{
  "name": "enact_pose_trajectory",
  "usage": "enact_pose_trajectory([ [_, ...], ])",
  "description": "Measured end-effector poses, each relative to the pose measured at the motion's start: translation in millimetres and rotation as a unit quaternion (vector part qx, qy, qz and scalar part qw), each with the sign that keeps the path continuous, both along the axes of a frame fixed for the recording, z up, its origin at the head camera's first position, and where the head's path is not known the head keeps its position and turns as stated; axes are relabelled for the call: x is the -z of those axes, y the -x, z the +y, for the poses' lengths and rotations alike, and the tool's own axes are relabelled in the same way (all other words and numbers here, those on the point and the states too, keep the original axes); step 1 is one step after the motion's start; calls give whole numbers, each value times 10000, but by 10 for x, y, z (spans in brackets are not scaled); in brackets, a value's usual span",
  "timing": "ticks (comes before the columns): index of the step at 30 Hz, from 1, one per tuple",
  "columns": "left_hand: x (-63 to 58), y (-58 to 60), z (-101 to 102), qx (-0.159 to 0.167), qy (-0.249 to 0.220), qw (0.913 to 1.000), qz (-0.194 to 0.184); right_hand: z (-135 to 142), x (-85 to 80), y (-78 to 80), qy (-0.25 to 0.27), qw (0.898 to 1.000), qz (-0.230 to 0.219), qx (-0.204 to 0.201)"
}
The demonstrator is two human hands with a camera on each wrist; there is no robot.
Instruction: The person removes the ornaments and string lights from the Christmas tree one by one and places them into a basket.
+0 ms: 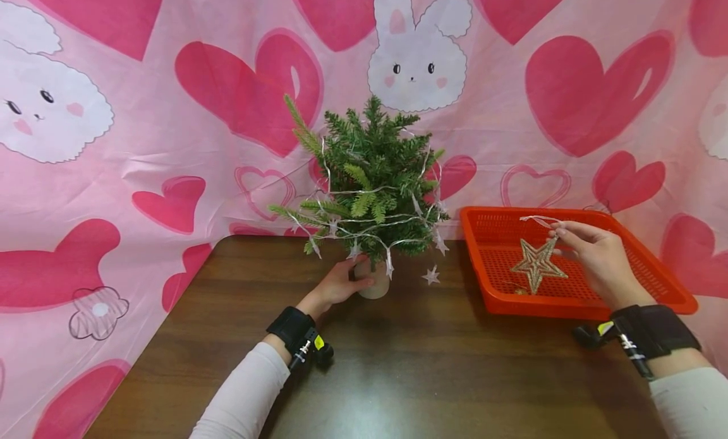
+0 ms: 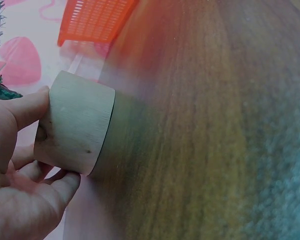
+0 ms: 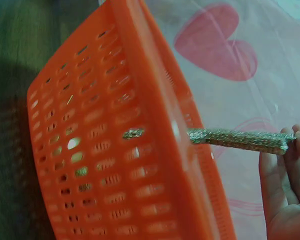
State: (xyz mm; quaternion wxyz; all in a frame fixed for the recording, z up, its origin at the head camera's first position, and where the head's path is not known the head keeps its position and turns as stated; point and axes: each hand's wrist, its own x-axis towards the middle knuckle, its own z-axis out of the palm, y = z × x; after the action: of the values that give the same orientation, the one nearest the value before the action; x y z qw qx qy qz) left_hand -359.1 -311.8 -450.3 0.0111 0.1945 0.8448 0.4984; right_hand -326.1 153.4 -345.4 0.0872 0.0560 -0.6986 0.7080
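Observation:
A small artificial Christmas tree (image 1: 375, 167), wound with a string of star lights (image 1: 389, 262), stands upright on the table. My left hand (image 1: 338, 281) holds its pale wooden base (image 2: 77, 122), thumb on one side and fingers on the other. Over the orange basket (image 1: 495, 300), my right hand (image 1: 603, 256) pinches a gold glitter star ornament (image 1: 537, 262) near one of its points. A thin white loop rises from the star above the fingertips. In the right wrist view the star is seen edge-on, partly behind the basket's wall.
A small gold item (image 1: 520, 292) lies in the basket below the star. One star light (image 1: 431, 275) hangs or lies right of the base. A pink curtain (image 1: 170, 148) with hearts and rabbits stands behind the brown table (image 1: 364, 369).

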Motion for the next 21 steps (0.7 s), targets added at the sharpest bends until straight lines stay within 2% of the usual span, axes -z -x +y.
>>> enact_pose_trajectory([
  [3,-7,-2,-12,-21,89,9999,-42,41,23,6,-528,9984,-157,118],
  [9,-24,-19,-28,-39,102,9999,-95,87,84,54,-1132,9931,-299,58],
  [13,-10,-21,-29,-32,126,9999,-38,125,130,69,-1904,9797,-588,222],
  [15,-43,-42,-23,11,128,9999,-16,152,153,74,-2035,9767,-644,235],
  [21,-44,-30,-2,55,-3,10000,-25,202,192,76,-1975,9783,-622,60],
])
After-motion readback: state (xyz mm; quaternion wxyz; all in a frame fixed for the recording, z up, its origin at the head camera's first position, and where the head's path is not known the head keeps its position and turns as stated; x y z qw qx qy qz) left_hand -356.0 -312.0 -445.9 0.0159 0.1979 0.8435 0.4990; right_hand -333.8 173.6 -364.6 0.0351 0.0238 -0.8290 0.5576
